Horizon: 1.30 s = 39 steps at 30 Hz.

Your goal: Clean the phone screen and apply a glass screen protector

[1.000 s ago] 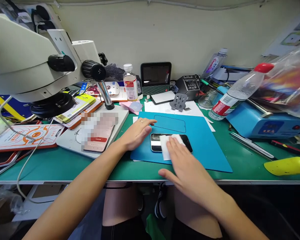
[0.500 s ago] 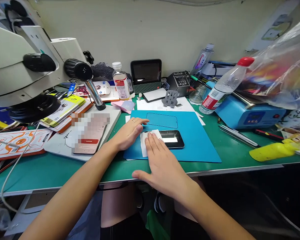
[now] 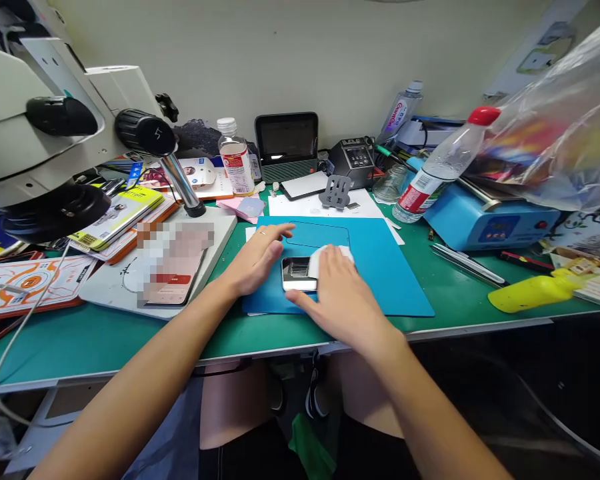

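A dark phone [image 3: 299, 281] lies glass side up on the blue mat [image 3: 400, 287], with bright reflections on its left part. Flat fingers of my right hand [image 3: 347, 290] press a white wipe [image 3: 313, 265] against the phone's right part, covering much of it. My left hand [image 3: 259, 259] hovers or rests at the mat's left side, fingers stretched out and holding nothing; whether it touches the mat I cannot tell. Beyond the phone, a clear sheet with a thin dark outline [image 3: 325, 233] lies on the mat.
Left of the mat, a microscope [image 3: 50, 153] rises over its white base [image 3: 115, 287], where another phone [image 3: 173, 287] lies. To the right are a red-capped bottle [image 3: 430, 177], a blue device [image 3: 490, 217], tweezers [image 3: 467, 263] and a yellow bottle [image 3: 530, 293]. A grey phone stand [image 3: 336, 192] is behind.
My right hand has slid the wipe from the phone's left end to its right, uncovering the left part. My left hand has barely moved. The whole view has shifted slightly.
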Available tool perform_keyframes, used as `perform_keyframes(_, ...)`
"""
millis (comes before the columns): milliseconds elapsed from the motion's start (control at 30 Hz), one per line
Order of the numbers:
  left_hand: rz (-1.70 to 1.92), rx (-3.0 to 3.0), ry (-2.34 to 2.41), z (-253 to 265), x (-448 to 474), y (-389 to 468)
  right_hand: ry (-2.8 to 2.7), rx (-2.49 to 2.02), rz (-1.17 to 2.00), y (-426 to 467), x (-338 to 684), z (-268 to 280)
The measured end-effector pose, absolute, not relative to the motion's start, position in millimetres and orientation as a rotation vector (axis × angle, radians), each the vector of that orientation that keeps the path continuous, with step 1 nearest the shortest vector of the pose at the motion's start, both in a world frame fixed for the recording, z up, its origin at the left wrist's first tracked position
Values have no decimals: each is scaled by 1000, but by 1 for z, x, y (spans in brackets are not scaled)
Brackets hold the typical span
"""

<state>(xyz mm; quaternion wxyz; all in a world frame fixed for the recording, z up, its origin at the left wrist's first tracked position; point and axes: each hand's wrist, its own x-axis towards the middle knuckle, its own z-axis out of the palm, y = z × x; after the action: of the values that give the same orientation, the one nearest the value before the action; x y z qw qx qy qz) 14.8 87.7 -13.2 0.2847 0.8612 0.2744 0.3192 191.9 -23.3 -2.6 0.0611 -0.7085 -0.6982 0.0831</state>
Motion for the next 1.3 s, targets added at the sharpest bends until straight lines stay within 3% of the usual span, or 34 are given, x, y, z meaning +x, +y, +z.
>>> perform_keyframes(167,1002,2188,788,-20,10,91,-2251,-1843,380,-13,140,0)
perform_keyframes(367,949,2199,809,-20,7,92,-2412,-1645,284,-44,161,-4)
perform_keyframes(700,779,2296,780,-13,8,89,-2378,-1898,135,-70,235,-10)
perform_keyframes(900,816,2287,783,-16,10,91,-2205,-2132,182,-24,188,-1)
perform_keyframes(1167,849,2234,814,-20,8,89,-2437,-1655,189,-45,155,-7)
perform_keyframes(1300,815,2230,810,-19,8,89,-2434,-1779,86,-79,197,-10)
